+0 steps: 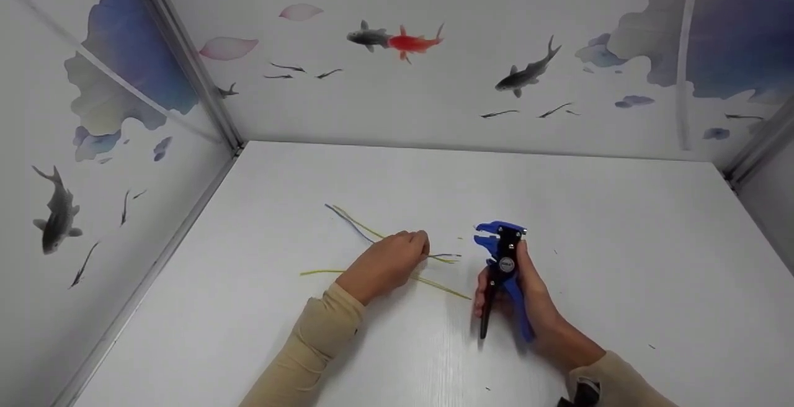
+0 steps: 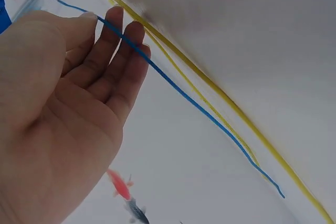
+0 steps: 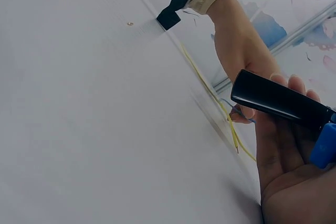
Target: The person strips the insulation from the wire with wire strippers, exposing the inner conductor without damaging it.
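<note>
My left hand (image 1: 386, 264) pinches a thin blue wire (image 2: 184, 94) between thumb and fingertips. A thin yellow wire (image 1: 360, 225) runs alongside the blue one, and whether the fingers hold it too is unclear. Under this hand another yellow wire (image 1: 443, 286), larger-looking in the left wrist view, crosses the white table. To the right, my right hand (image 1: 536, 301) grips a blue and black wire stripper (image 1: 505, 252) by its handles, head pointing away from me. Its blue jaws stand apart with no wire between them. The black handle (image 3: 283, 98) lies across the fingers in the right wrist view.
The white tabletop (image 1: 298, 177) meets a wall panel (image 1: 434, 103) printed with fish at the back and another side panel (image 1: 37, 121) at left. Tiny wire scraps are scattered about, including a yellow bit (image 1: 459, 238) near the wire ends and a dark one (image 1: 652, 346) at right.
</note>
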`<state>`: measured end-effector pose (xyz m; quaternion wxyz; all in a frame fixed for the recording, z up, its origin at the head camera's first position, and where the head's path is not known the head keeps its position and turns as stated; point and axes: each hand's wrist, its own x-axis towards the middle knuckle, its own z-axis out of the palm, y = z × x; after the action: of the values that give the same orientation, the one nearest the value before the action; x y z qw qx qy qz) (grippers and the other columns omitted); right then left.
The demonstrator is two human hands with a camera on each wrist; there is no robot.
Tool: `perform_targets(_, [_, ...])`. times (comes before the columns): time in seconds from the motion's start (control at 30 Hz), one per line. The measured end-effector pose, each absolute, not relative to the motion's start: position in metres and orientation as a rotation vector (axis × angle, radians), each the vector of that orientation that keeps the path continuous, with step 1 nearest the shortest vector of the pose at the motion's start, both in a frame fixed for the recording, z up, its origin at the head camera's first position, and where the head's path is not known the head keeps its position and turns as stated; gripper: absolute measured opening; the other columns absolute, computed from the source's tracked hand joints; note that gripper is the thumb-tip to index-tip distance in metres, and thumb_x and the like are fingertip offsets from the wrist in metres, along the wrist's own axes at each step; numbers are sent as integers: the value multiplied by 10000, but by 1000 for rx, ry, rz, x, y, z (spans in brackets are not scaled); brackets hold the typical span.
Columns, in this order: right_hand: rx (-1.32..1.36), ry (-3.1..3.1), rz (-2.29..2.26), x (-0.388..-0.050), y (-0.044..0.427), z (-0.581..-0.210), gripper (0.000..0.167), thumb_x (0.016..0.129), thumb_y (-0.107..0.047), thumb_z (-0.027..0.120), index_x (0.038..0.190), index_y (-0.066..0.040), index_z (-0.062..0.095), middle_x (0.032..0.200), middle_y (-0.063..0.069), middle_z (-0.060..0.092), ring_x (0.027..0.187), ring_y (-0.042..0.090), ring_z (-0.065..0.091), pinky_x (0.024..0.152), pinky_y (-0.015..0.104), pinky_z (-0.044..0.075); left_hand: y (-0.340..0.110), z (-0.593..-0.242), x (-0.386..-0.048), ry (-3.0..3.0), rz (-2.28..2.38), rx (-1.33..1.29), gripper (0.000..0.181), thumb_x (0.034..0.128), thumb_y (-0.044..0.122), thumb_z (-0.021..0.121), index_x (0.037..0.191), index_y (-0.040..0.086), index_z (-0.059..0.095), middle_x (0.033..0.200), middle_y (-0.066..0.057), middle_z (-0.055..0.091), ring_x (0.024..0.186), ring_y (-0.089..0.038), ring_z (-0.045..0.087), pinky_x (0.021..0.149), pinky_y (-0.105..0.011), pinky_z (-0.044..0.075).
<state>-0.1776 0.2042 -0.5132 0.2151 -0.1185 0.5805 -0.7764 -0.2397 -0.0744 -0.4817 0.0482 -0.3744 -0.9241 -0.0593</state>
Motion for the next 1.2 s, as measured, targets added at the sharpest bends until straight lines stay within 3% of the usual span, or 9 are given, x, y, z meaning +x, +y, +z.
perform_targets(0.23, [-316, 1608, -2140, -177, 205, -513, 934, 1079, -738, 19, 999, -77, 674, 856, 38, 743, 797, 206, 733, 802, 423, 633, -81, -475, -239, -2589, -263, -1179, 227, 1089, 108, 660, 1304, 134, 730, 1194, -23, 765, 1136, -138, 746, 977, -236, 608])
perform_targets(0.63, [-356, 1660, -2091, -176, 206, -511, 898, 1075, -734, 0, 945, -115, 638, 785, 7, 704, 727, 184, 707, 733, 414, 630, -82, -451, -231, -2315, -251, -1284, 242, 1063, 73, 693, 1292, 140, 733, 1134, 8, 737, 1096, -89, 710, 979, -168, 579])
perform_targets(1.2, [-187, 1760, -2123, -170, 204, -508, 872, 1050, -782, 19, 843, -153, 587, 671, -34, 620, 589, 143, 625, 603, 334, 581, -84, -447, -230, -2319, -241, -1277, 239, 1057, 100, 712, 1289, 146, 745, 1115, 9, 741, 1070, -84, 715, 964, -165, 583])
